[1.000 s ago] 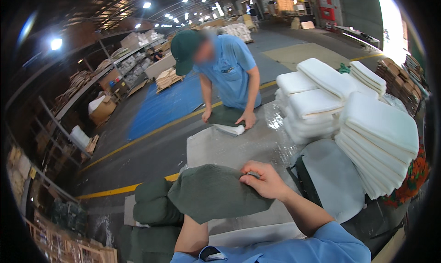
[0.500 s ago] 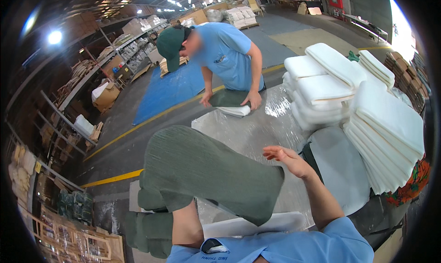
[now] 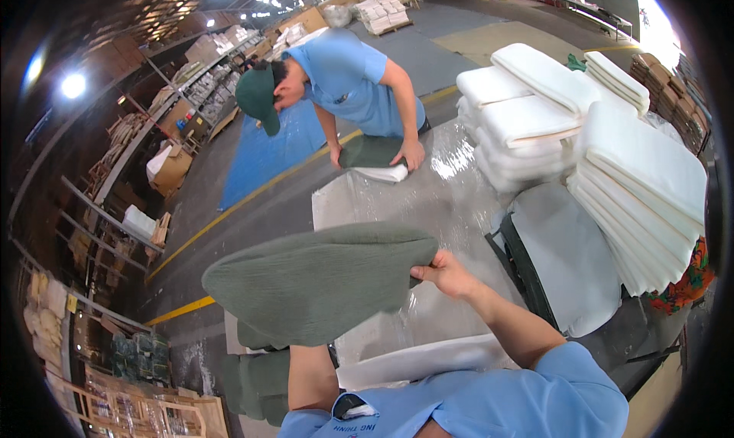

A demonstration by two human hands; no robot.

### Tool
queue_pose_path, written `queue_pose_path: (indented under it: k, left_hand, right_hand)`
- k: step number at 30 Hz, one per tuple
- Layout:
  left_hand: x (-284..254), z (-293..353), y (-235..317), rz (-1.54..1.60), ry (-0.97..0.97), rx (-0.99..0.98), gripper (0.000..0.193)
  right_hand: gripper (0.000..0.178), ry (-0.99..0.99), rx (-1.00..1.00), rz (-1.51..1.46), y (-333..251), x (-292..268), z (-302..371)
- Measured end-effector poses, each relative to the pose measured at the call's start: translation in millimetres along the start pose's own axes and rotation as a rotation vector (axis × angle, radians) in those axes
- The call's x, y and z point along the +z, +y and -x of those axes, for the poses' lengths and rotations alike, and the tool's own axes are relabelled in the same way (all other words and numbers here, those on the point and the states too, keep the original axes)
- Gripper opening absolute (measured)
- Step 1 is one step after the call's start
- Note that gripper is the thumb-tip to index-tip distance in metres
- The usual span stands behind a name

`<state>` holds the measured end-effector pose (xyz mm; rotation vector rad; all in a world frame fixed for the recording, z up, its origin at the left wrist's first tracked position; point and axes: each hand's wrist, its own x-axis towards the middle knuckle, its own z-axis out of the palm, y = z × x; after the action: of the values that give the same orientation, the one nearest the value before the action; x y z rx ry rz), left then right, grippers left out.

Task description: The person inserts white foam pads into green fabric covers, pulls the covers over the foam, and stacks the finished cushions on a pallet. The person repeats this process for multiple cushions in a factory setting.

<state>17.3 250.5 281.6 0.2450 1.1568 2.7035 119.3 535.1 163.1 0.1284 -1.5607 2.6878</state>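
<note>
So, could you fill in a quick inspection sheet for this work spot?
Surface: grey table, shiny, seemingly under clear plastic.
Job's things: green cloth cover held up; white pads stacked at right; another green cover lies over a white pad under a co-worker's hands.
Clutter: pile of grey and dark covers beside the white stacks; green bundles at lower left.
Hands: right hand pinches the raised cover's right edge; left hand hidden by that cover.
Cables: nothing seen.
Surroundings: blue floor sheet, loaded shelves at far left, ceiling lights.
</note>
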Motion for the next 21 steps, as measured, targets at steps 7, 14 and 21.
queue_pose_path:
  k: [7,14,21]
  left_hand:
    - [13.2,-16.7,41.3,0.009,0.003,0.068,0.046]
    - [35.6,-14.2,24.2,0.031,0.099,0.013,0.047]
    - [57.6,-61.8,-47.8,-0.461,0.101,0.074,0.050]
  right_hand:
    - [0.042,0.162,0.139,0.120,-1.2,-28.6,7.2]
    - [0.066,0.348,0.028,0.277,-5.6,-36.2,8.1]
    - [0.088,0.123,-0.367,0.730,-73.0,86.7,11.8]
